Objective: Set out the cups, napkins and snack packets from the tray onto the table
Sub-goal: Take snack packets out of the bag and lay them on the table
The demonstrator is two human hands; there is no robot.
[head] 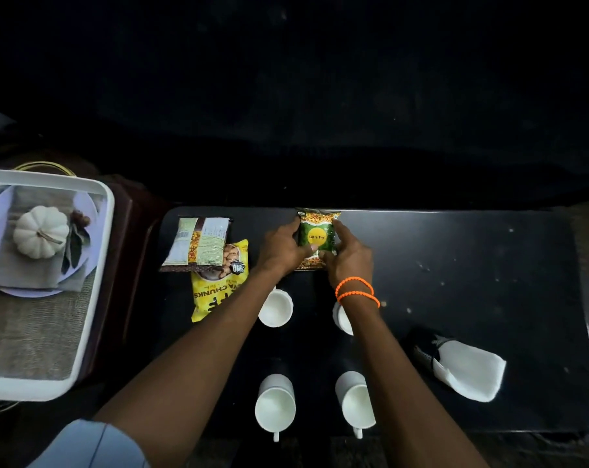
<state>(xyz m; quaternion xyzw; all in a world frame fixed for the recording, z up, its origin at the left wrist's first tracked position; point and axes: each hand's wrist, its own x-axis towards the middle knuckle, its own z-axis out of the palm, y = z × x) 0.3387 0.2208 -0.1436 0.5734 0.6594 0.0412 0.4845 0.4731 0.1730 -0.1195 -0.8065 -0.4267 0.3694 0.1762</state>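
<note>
Four white ceramic cups (275, 401) stand near desk (489, 265) front edge; napkin (468, 373) right. Both hands' grips, left (283, 246) and right (349, 255), clasp green foil snack packet (316, 236) at rear edge. White tray (97, 265) appears emptied; task nearly complete.

The table (455, 265) at centre frame is a smooth, dark, faintly glossy surface with pale specks, and the four white cups (275, 401) on it look like glazed ceramic with a soft sheen. The green snack packet (317, 236), the yellow packet (215, 292) and the pale-backed packet (198, 243) are shiny printed plastic film, creased and catching light. At lower right the white napkin (468, 373) looks like matt soft paper, while the tray (94, 298) at left is smooth white plastic with a coarse woven-cloth print inside.
</note>
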